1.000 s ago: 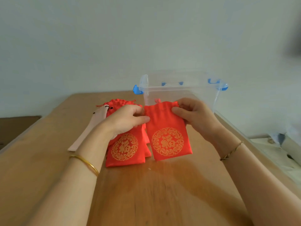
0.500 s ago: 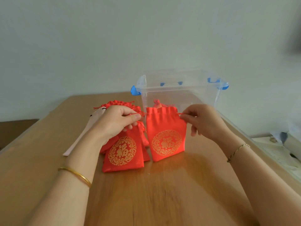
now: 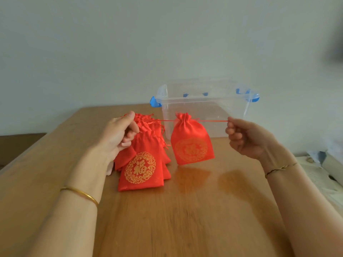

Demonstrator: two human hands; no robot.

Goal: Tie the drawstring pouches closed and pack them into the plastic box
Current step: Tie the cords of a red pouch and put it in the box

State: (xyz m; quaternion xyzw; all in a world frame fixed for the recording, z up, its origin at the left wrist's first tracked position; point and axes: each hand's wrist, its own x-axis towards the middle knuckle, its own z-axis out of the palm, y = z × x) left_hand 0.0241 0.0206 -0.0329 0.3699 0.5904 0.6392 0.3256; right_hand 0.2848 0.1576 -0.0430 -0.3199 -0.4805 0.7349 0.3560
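Observation:
A red drawstring pouch (image 3: 191, 143) with a gold emblem hangs above the table, its neck gathered tight. Its red drawstring (image 3: 213, 120) runs taut to both sides. My left hand (image 3: 120, 134) pinches the left end, my right hand (image 3: 245, 138) pinches the right end. A pile of more red pouches (image 3: 143, 164) lies flat on the table under and beside my left hand. The clear plastic box (image 3: 204, 101) with blue latches stands open just behind the hanging pouch; it looks empty.
The wooden table (image 3: 167, 219) ends near the wall behind the box. A pale flat object (image 3: 110, 169) peeks out under my left wrist. Clutter (image 3: 319, 164) lies off the table's right edge.
My hands have moved apart, drawing the string out both ways. The pouch's mouth has gone from flat and open to cinched, and the pouch has lifted off the table.

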